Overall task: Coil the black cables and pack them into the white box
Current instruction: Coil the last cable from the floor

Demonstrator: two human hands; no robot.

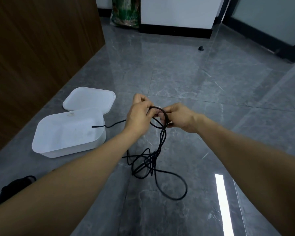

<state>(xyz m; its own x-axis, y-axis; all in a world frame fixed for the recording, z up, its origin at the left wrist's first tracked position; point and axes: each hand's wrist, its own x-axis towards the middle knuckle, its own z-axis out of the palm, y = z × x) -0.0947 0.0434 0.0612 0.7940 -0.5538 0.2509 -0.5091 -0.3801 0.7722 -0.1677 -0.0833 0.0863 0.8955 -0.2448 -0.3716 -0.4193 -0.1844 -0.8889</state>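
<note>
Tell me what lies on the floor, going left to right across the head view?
Dark bundle at the lower left → open white box with its lid lying behind it → loose tangle of black cable, rising to the left hand and right hand.

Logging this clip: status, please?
Left hand and right hand both grip black cable, small loop formed between them. Rest tangled on floor. White box open, lid off. Nothing blocking.

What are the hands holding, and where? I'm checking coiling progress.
Both hands, left and right, grip the black cable at its small top loop.
</note>
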